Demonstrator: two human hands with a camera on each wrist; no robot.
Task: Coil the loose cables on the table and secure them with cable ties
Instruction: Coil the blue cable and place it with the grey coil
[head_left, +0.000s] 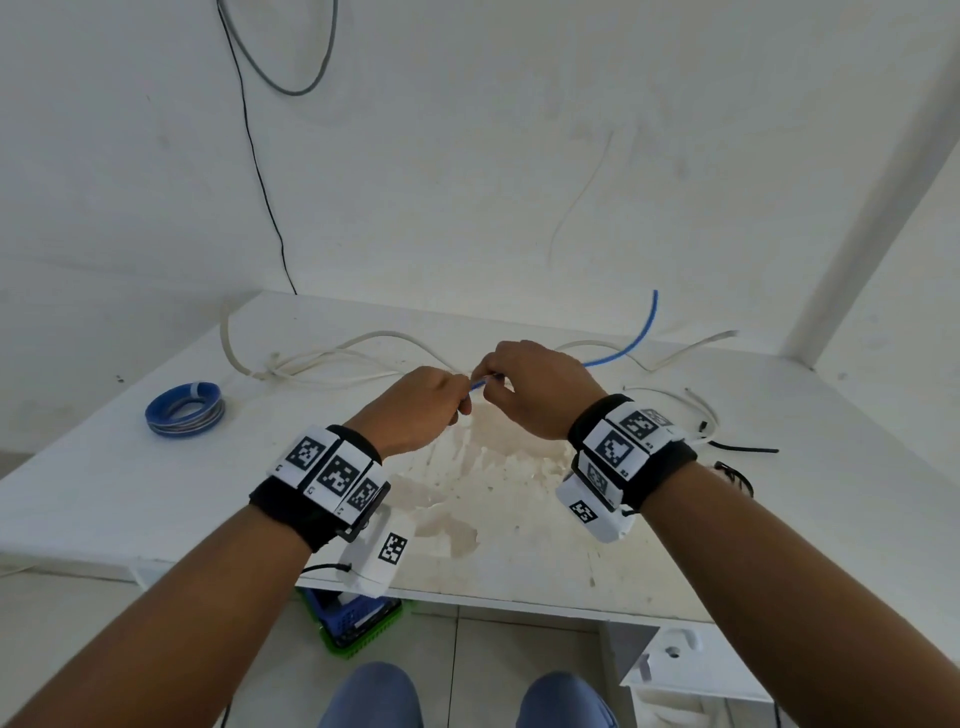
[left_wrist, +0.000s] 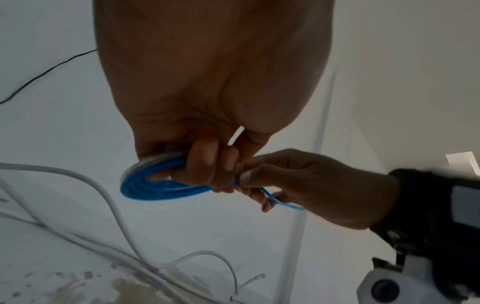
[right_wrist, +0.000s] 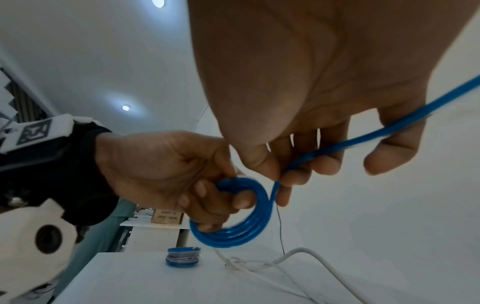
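- Already at about 9 o'clock on the table (head_left: 130, 499), well apart from the hands, lies a finished coil (head_left: 185, 410) with a pale band round it; judging by that, it shows what to aim for.
- Left of centre, the left hand (head_left: 415, 410) has its fingers curled through and round the small blue coil (right_wrist: 235, 214), several flat turns stacked together. Keep that clamp firm, so the turns do not spring apart.
- At centre, the two hands meet above the table, just beside each other.
- Right of centre, the right hand (head_left: 535, 389) pinches the blue cable (right_wrist: 363, 137) between thumb and fingertips right where it joins the coil; the other fingers are loosely bent under it.
- Feed each new turn onto the last one at the same width, sliding the pinch back along the cable.
- Toward 1 o'clock the free tail (head_left: 641, 332) runs off over the table; let it drag loose so it does not kink.
- White cables (head_left: 363, 343) at 11 o'clock lie uncoiled; keep the tail from snagging them.
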